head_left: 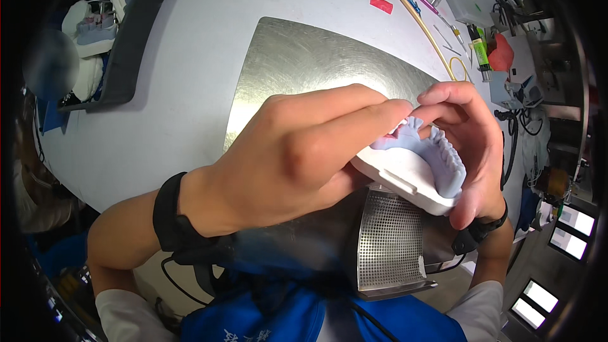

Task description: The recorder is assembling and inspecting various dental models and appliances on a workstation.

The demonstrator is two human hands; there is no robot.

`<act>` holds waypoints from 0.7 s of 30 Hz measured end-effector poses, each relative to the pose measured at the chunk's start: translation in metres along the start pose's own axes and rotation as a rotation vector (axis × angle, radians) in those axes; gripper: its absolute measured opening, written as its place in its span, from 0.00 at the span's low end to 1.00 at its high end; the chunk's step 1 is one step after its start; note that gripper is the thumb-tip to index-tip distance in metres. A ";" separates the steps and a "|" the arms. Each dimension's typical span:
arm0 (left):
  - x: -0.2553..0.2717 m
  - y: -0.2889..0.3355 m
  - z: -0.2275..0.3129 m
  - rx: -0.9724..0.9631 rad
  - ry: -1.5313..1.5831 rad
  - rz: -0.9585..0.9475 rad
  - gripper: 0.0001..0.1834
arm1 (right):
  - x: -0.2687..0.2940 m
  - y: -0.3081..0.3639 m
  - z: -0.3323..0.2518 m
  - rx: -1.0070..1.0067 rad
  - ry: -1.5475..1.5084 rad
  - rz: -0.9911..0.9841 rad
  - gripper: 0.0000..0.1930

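1. blue-grey and white, the tooth model (413, 168) is found between the fingers of both hands, with one long row of its teeth next to the right fingers.
2. the model is grasped by the right hand (482, 149): the thumb is set against the near end of the white base, and the other fingers are curled up behind it.
3. the fingers of the left hand (297, 142) are bent against the model's left end. a small white and pink bit (396, 132) is seen right at their tips. it cannot be told if it is pinched or just touched, as the left thumb is hidden.
4. a metal sheet with holes (389, 240) is seen just below the fingers, and a shiny metal plate (304, 57) lies past them.
5. the model could be dropped if the right thumb slipped off the smooth base; it might be chipped on the metal below.
6. a thin tooth could be snapped if it were pressed too hard by the left fingertips.
7. the small bit could be lost if it were knocked loose.
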State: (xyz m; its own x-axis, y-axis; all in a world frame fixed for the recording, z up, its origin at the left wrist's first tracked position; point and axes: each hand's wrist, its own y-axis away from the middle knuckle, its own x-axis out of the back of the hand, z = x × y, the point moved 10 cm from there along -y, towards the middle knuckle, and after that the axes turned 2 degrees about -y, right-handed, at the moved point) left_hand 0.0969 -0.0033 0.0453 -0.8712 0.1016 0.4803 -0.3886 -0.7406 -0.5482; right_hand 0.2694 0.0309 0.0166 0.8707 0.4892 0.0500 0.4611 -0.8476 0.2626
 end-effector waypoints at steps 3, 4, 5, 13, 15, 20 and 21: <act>0.004 -0.005 0.001 0.058 0.087 0.018 0.31 | -0.002 -0.002 -0.002 0.021 -0.161 -0.028 0.82; 0.003 -0.008 0.001 0.056 0.095 0.019 0.31 | -0.002 -0.002 -0.001 0.017 -0.157 -0.021 0.82; 0.003 -0.010 0.002 0.054 0.143 0.030 0.31 | -0.004 -0.003 -0.001 0.015 -0.238 -0.024 0.81; 0.004 -0.009 0.003 0.083 0.238 -0.013 0.29 | -0.008 -0.004 0.007 -0.076 -0.366 -0.090 0.79; 0.003 -0.008 0.004 0.080 0.221 -0.025 0.29 | -0.009 -0.003 0.008 -0.047 -0.375 -0.138 0.77; 0.001 -0.009 0.002 0.096 0.215 -0.009 0.29 | -0.002 -0.001 0.004 0.107 -0.338 -0.047 0.79; 0.002 -0.009 0.000 0.102 0.220 0.013 0.29 | 0.004 0.000 -0.004 0.238 -0.279 0.012 0.80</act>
State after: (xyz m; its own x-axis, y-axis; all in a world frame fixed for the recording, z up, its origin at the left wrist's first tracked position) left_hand 0.0987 0.0033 0.0513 -0.9246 0.2258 0.3067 -0.3544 -0.8048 -0.4762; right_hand 0.2725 0.0336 0.0207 0.8740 0.4322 -0.2221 0.4492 -0.8929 0.0303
